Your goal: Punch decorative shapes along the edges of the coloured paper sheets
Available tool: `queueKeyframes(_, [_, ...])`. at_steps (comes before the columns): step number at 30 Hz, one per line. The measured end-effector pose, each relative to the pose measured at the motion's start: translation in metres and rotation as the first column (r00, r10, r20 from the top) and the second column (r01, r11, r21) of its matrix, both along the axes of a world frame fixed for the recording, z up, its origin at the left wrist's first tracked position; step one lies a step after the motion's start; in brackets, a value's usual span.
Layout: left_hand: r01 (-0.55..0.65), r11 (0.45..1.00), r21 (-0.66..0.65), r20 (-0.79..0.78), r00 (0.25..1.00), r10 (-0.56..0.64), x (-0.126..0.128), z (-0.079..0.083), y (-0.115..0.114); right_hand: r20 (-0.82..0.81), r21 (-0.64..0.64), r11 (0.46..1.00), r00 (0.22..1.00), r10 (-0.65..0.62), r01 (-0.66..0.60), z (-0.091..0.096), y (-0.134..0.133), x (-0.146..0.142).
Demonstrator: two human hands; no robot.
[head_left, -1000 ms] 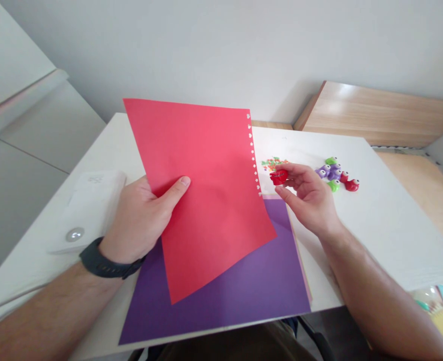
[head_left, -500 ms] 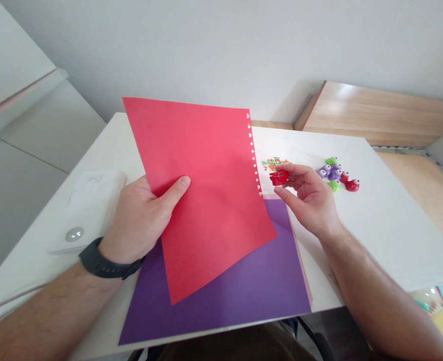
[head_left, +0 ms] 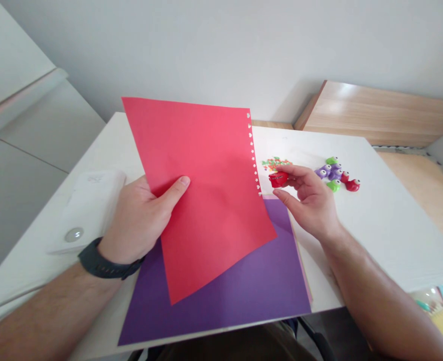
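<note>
My left hand [head_left: 146,215] grips a sheet of red paper [head_left: 209,190] at its left edge, thumb on the front and fingers hidden behind. Small heart and star holes run down the upper part of the sheet's right edge. In the fingertips of my right hand [head_left: 309,200] is a small red craft punch [head_left: 278,179], just right of that edge and apart from it. Beneath the red sheet, purple paper [head_left: 236,296] lies on the white table [head_left: 375,225].
Tiny green and orange paper cutouts [head_left: 276,163] lie scattered behind my right hand. Several purple, green and red punches with eyes [head_left: 334,173] are grouped farther right. A white box-shaped device [head_left: 89,205] stands at left. A wooden panel [head_left: 383,113] rises at the back right.
The red punch has tilted slightly in my right fingers, and the thumb has moved a little down from it. The red sheet and my left hand stay almost still.
</note>
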State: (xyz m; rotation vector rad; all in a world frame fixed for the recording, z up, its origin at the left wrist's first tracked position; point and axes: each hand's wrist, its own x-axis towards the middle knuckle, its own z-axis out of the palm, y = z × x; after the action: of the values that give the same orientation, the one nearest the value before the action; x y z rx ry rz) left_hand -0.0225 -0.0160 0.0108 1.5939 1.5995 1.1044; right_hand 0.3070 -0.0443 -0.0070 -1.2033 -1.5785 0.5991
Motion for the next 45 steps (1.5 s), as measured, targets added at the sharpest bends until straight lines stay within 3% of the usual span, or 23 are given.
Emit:
queueKeyframes(4, [-0.002,1.0,-0.006,-0.002,1.0,0.002,0.0,0.001,0.0,-0.019,-0.04,0.999,0.999,-0.026,0.025,0.004,-0.001,-0.002])
queueKeyframes(8, [0.003,1.0,-0.024,0.007,1.0,-0.003,-0.001,0.001,0.0,-0.183,-0.221,0.974,0.979,-0.085,0.043,0.013,0.001,-0.006])
queueKeyframes(12, [0.007,1.0,-0.017,0.017,1.0,-0.007,0.0,0.001,-0.001,-0.36,-0.389,0.919,0.929,-0.089,-0.062,0.018,0.003,-0.007])
queueKeyframes(16, [-0.006,1.0,-0.002,-0.024,1.0,0.006,0.001,0.004,-0.001,-0.508,-0.468,0.867,0.855,-0.107,-0.17,0.021,0.002,-0.007])
queueKeyframes(24, [0.002,1.0,0.01,-0.017,1.0,-0.002,0.002,0.004,-0.002,-0.599,-0.528,0.808,0.789,-0.134,-0.263,0.026,0.004,-0.007])
queueKeyframes(31, [0.015,1.0,0.005,0.009,1.0,-0.015,0.002,0.004,-0.001,-0.667,-0.606,0.718,0.711,-0.223,-0.343,0.036,0.006,-0.007])
queueKeyframes(38, [0.017,1.0,0.004,0.033,0.999,-0.017,0.002,0.003,-0.001,-0.673,-0.613,0.682,0.717,-0.184,-0.4,0.035,0.006,-0.004])
queueKeyframes(45, [0.006,1.0,0.002,0.015,1.0,-0.006,0.003,0.004,-0.002,-0.654,-0.628,0.694,0.723,-0.224,-0.353,0.037,0.007,-0.007])
